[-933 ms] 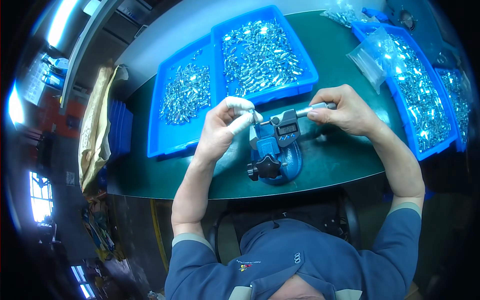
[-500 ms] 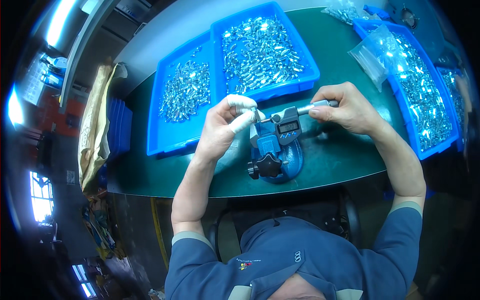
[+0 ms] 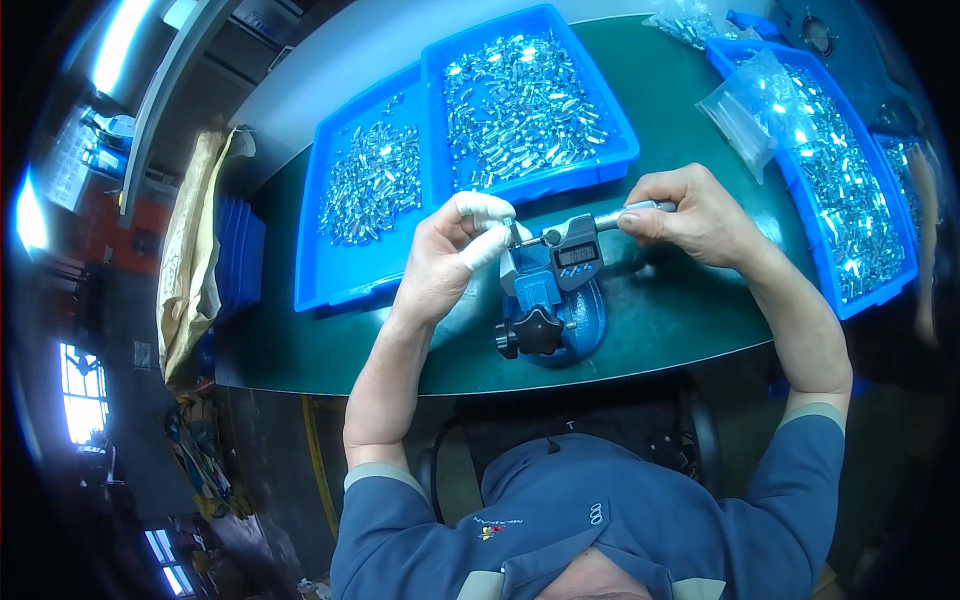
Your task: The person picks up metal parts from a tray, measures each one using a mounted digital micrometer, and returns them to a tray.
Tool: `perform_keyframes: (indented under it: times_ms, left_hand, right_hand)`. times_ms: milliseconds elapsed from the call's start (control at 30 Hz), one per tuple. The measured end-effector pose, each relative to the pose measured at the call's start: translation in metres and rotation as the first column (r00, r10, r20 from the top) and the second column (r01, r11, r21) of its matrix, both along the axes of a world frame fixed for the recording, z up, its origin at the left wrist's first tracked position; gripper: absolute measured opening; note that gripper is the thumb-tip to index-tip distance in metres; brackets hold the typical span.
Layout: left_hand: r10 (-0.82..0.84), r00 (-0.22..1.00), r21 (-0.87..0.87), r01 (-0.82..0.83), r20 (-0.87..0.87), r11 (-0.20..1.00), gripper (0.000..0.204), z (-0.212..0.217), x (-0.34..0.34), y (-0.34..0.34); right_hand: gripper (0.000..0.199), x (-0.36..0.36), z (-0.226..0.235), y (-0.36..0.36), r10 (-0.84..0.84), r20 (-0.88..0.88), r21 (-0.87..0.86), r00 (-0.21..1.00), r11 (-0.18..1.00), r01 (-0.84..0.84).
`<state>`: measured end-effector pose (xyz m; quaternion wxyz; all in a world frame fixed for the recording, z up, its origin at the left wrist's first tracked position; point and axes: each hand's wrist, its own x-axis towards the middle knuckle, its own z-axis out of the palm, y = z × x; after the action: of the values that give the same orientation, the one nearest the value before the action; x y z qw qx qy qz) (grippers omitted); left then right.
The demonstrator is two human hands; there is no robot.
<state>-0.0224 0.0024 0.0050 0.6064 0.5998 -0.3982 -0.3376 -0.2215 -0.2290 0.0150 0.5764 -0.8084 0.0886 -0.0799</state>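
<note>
Micrometer clamped in blue stand, left hand pinching small part at anvil, right hand gripping thimble; measuring underway, trays full.

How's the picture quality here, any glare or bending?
Head view: strong glare whitens the metal parts in the middle blue tray; the fisheye bends the green table edge and darkens the rim; both hands, left and right, look sharp.

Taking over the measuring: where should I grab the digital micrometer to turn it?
Probably the slim metal thimble jutting out of the digital micrometer, approached from the right. The blue stand clamps the frame, and the left hand crowds the other end; the right hand already pinches there.
</note>
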Motion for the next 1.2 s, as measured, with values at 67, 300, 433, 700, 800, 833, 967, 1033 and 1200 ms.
perform_keyframes:
  times_ms: [67, 300, 433, 700, 800, 833, 967, 1033, 1200]
  left_hand:
    - [-0.008, 1.000, -0.001, 0.008, -0.003, 1.000, 0.021, 0.0004, 0.0000, 0.0006]
    - [0.005, 1.000, 0.000, -0.005, -0.010, 1.000, 0.021, -0.0016, -0.0013, 0.0000]
    - [0.011, 1.000, 0.000, -0.011, -0.003, 1.000, 0.020, -0.0037, 0.0009, 0.0012]
    - [0.013, 0.998, 0.022, -0.012, -0.055, 1.000, 0.020, -0.0012, -0.0014, 0.0005]
    - [0.016, 0.999, 0.014, -0.015, -0.045, 1.000, 0.019, -0.0028, -0.0002, 0.0028]
    - [0.018, 0.999, 0.003, -0.018, -0.038, 1.000, 0.019, -0.0037, 0.0002, 0.0027]
    - [0.035, 0.998, 0.007, -0.035, -0.043, 0.999, 0.019, -0.0044, -0.0013, 0.0010]
    - [0.033, 0.999, -0.005, -0.033, -0.037, 0.999, 0.020, -0.0051, -0.0006, 0.0004]
    - [0.055, 0.998, 0.008, -0.054, -0.034, 0.998, 0.021, -0.0078, -0.0001, 0.0006]
  right_hand:
    - [0.036, -0.0002, 0.0003, 0.0005, -0.002, 0.001, -0.007, 1.000, 1.000, 0.002]
    - [0.029, -0.0003, 0.0019, 0.0017, -0.019, -0.016, 0.034, 1.000, 0.999, 0.019]
    - [0.027, -0.0007, 0.0026, 0.0015, -0.003, -0.002, 0.005, 1.000, 1.000, 0.003]
    - [0.024, -0.0031, 0.0046, 0.0025, 0.000, 0.015, 0.025, 1.000, 1.000, 0.000]
    - [0.024, -0.0015, 0.0025, 0.0018, 0.008, 0.017, 0.024, 1.000, 1.000, -0.009]
    - [0.024, -0.0017, 0.0022, 0.0013, 0.011, 0.017, 0.013, 1.000, 1.000, -0.011]
    - [0.024, -0.0035, 0.0055, 0.0012, 0.013, 0.027, 0.006, 1.000, 1.000, -0.013]
    - [0.025, -0.0039, 0.0063, 0.0011, 0.015, 0.027, -0.002, 1.000, 1.000, -0.015]
    - [0.026, -0.0029, 0.0042, 0.0008, 0.008, -0.001, 0.033, 1.000, 0.999, -0.008]
